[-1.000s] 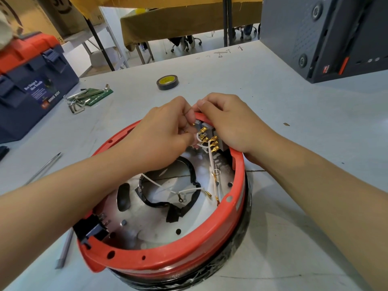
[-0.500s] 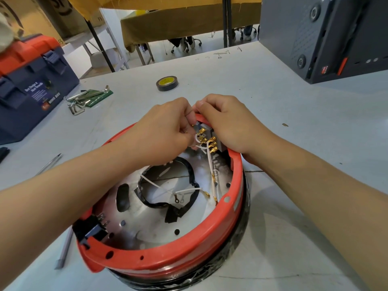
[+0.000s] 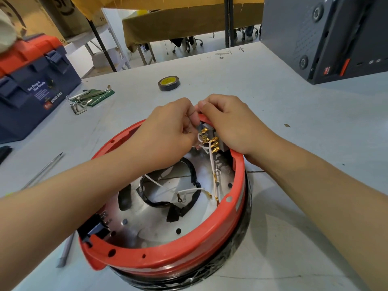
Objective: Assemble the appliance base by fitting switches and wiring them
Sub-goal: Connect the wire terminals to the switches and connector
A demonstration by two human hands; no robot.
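Observation:
A round appliance base with a red rim [image 3: 180, 255] lies open side up on the grey table. At its far rim sits a grey switch block with brass terminals [image 3: 212, 143]. My left hand [image 3: 168, 127] pinches a white wire's connector at the top terminals. My right hand [image 3: 233, 124] curls over the rim and grips the switch block from behind. Loose white wires with ring lugs [image 3: 184, 193] lie on the shiny inner plate. A black switch [image 3: 94, 229] is fitted at the near left rim.
A roll of black tape [image 3: 169, 82] lies beyond the base. Hex keys [image 3: 84, 99] and a blue-and-orange toolbox [image 3: 31, 85] are at the left. A dark grey machine case [image 3: 327, 34] stands at the far right. Thin metal tools [image 3: 44, 171] lie at the left.
Both hands stay at the switch block with only small finger shifts; the base has not moved.

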